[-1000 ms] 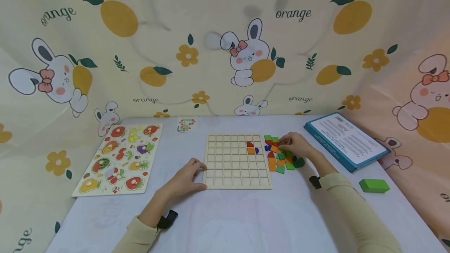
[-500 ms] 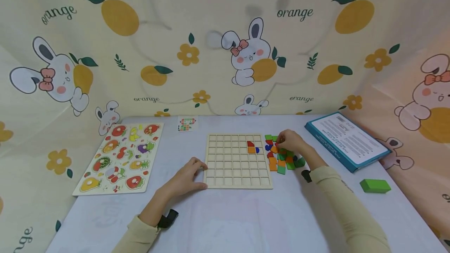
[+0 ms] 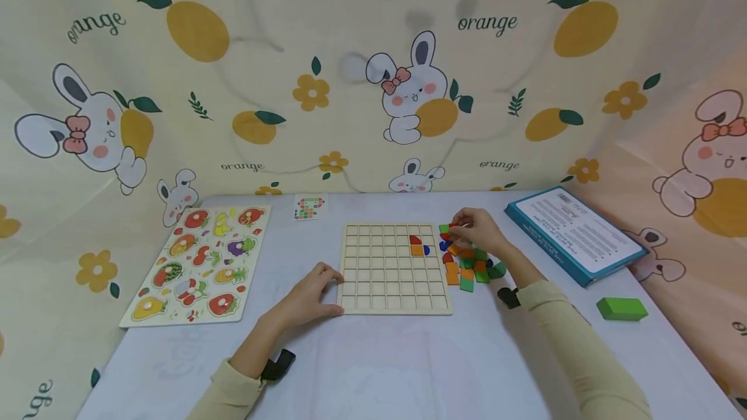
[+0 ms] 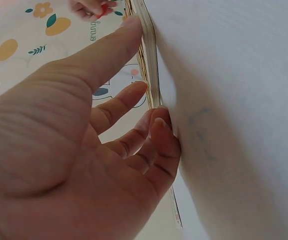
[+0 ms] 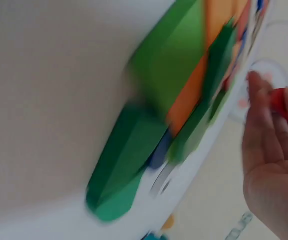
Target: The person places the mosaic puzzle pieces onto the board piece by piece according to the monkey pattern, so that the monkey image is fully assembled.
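Note:
My left hand rests against the left edge and near-left corner of a wooden grid board. In the left wrist view its thumb and fingertips touch the board's edge. On the board lie a red curved piece, an orange square and a blue half-round piece. Over the far end of a pile of coloured pieces, my right hand pinches a small red piece between thumb and fingers. The red piece's full shape is hidden.
A fruit puzzle board lies at the left, a small pattern card behind the grid board. To the right are a blue-edged box and a green block. A printed cloth hangs behind the table.
My right hand has shifted left and away from me over the pile, and now lifts a red piece. My left hand stays at the board.

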The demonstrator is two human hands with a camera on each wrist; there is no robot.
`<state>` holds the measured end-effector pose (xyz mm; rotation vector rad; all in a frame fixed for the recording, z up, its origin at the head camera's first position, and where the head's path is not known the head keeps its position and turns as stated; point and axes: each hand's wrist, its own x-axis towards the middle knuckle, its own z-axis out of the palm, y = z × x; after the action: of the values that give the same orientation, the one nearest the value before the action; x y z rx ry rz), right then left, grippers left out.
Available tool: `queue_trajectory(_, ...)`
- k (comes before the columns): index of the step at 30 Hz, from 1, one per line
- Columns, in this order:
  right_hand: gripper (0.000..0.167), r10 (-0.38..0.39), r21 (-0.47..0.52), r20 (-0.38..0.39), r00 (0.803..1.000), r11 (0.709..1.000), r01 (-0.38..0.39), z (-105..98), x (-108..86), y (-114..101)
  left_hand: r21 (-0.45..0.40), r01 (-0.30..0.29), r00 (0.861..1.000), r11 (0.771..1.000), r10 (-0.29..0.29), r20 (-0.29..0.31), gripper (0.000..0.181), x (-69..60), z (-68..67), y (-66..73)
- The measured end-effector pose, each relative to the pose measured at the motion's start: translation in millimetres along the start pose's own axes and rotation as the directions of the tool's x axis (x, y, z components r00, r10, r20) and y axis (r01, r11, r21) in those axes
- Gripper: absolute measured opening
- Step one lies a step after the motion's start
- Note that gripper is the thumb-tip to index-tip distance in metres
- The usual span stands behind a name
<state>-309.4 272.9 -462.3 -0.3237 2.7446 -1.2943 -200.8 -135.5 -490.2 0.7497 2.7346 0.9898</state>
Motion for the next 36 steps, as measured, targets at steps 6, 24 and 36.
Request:
queue_trajectory(6, 0.019, -0.105, 0.126, 0.147, 0.984, 0.988, 0.087, 11.8, -6.1, -17.1, -0.011, 0.002, 1.000, 1.000, -0.002, -0.006, 0.053, -0.8, -0.2, 0.2)
queue_trajectory(24, 0.010, -0.182, 0.059, 0.212, 0.960, 0.983, 0.173, 46.1, -4.1, -26.3, -0.006, -0.001, 1.000, 1.000, 0.001, -0.004, 0.054, 0.8, -1.3, 0.3)
queue_trajectory(36, 0.006, -0.133, 0.036, 0.213, 0.968, 0.991, 0.128, 55.8, -6.3, -32.7, -0.014, -0.003, 1.000, 1.000, 0.003, -0.001, 0.053, 0.6, -0.1, 0.9)
